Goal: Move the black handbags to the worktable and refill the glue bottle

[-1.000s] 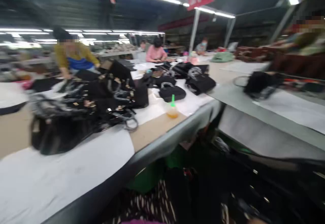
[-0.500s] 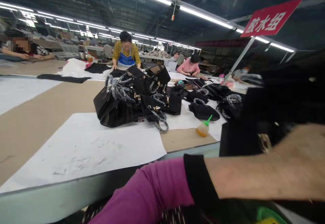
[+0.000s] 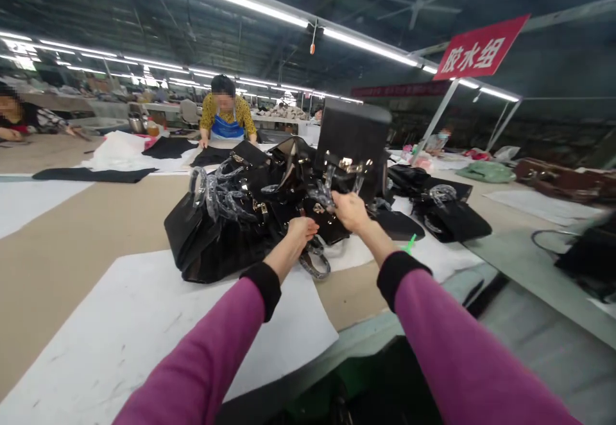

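Note:
A black handbag (image 3: 353, 146) with gold-coloured clasps is held tipped up over a pile of similar bags. My right hand (image 3: 350, 211) is closed round its plastic-wrapped handle, with the bag's body above the fingers. To the left and slightly lower, my left hand (image 3: 303, 229) reaches in at the front of the pile, its fingers stretched out beside a wrapped handle loop (image 3: 315, 263). Whether those fingers touch a bag is unclear. More black bags (image 3: 212, 245) lie heaped on the left, their handles also wrapped in clear plastic.
White paper sheets (image 3: 139, 322) cover part of the brown tabletop (image 3: 110, 219). A green nozzle tip (image 3: 410, 244) shows behind my right forearm. A co-worker in a blue apron (image 3: 227, 117) stands across the table. Further right lie black bags (image 3: 450, 216) and brown bags (image 3: 563, 181).
My view has swung right. The large dark bag at the right, with my arm stretched toward it, is gone from there; a bag is now held over the pile, and both hands show there.

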The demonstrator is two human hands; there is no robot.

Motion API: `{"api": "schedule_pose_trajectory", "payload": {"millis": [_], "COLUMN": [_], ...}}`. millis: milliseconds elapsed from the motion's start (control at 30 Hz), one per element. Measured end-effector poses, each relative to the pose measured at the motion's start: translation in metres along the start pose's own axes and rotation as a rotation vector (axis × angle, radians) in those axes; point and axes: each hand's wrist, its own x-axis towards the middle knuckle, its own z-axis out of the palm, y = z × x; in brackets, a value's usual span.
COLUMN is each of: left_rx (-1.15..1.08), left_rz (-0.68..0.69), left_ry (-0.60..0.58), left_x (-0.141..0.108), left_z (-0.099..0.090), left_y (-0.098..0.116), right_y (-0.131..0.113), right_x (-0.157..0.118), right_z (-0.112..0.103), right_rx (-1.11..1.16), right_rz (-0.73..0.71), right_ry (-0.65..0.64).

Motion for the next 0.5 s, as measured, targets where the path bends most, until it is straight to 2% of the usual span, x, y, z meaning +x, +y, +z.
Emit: {"api": "schedule_pose_trajectory", "payload": {"millis": [67, 133, 233, 367, 433, 500], "left_rx": [0.08, 0.14, 0.208, 0.348, 0.415, 0.447], "left_rz": [-0.023, 0.046, 0.22, 0.385, 0.442, 0.441], "left_ry": [0.062, 0.117, 0.151, 0.05, -0.005, -0.046], "left_x": [0.014, 0.025, 0.034, 0.025, 0.018, 0.011], "left_z": [-0.024, -0.036, -0.035, -0.022, -0.02, -0.021], "left_y": [-0.017, -0.02, -0.014, -0.011, -0.014, -0.017], "right_y": [-0.003, 0.006, 0.032, 0.064, 0.07, 0.071], "right_x": [0.006, 0.017, 0.047, 0.073, 0.07, 0.062], "right_z": [0.042, 0.06, 0.051, 0.035, 0.044, 0.061], "right_rx": [0.025, 0.037, 0.04, 0.015, -0.005, -0.021], "right_rz": [0.042, 0.061, 0.037, 0.071, 0.132, 0.188], "right_ry": [-0.048, -0.064, -0.077, -0.056, -0.058, -0.104]}}
